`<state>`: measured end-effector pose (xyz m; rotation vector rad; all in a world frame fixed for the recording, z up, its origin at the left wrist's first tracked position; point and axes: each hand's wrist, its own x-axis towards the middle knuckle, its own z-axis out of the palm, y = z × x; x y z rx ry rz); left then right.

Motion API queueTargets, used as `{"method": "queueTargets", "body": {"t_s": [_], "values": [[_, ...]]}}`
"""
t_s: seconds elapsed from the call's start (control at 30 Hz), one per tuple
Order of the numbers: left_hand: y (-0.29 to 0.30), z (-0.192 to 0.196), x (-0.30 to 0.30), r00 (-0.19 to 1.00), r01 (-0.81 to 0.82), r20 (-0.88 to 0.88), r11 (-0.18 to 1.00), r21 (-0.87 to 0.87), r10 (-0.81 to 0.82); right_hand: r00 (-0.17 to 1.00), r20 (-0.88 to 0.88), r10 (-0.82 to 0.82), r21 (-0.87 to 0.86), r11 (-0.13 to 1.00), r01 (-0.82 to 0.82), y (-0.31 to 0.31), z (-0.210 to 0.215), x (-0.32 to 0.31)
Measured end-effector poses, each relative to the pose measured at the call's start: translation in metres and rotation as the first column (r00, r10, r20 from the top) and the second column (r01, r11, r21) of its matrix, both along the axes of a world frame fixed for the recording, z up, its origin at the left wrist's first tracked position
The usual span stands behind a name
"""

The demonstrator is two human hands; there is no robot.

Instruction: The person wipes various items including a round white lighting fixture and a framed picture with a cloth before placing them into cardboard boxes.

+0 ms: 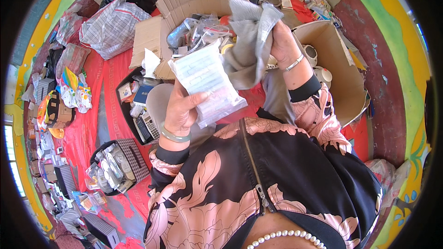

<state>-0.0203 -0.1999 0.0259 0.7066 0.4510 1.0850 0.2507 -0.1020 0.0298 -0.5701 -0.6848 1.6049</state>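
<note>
My left hand (183,108) is closed around a clear plastic packet (206,80) of whitish, flat items, its thumb lying across the front. Higher up and to the right, my right hand (284,44) grips a grey cloth (251,41) that hangs down in folds beside the packet. Part of the cloth's upper end is smeared by motion. Just beyond both hands stands an open cardboard box (177,3) filled with bagged odds and ends, among them a blue-tinted plastic item (181,32). The fingers behind the packet are hidden.
At right, a second cardboard box (339,60) holds white cups (323,74). A dark bin (127,80) with a calculator (149,124) stands left of my knee. Further left are a checked basket (131,159) of bottles, a plaid bag (113,27) and a red floor covering (83,138).
</note>
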Motion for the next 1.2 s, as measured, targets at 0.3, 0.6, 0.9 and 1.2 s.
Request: {"method": "queueTargets", "body": {"t_s": [0.3,0.6,0.9,1.2], "values": [[0.005,-0.022,0.014,0.956,0.021,-0.292,1.000,0.022,-0.013,-0.003,0.854,-0.521,0.412,0.679,-0.608,-0.055,0.047,-0.098],[0.002,-0.004,0.004,0.989,-0.145,0.002,0.987,-0.070,0.146,0.329,0.925,0.189,-0.115,0.967,-0.229,-0.042,0.000,-0.042],[0.018,-0.006,0.011,0.961,-0.273,0.014,0.951,-0.145,0.278,0.722,0.672,0.167,0.014,0.971,-0.237,-0.034,0.028,-0.064],[0.023,-0.004,0.007,0.832,-0.545,-0.254,0.811,-0.213,0.493,0.308,0.946,-0.096,0.289,0.676,-0.678,-0.063,0.009,-0.078]]}}
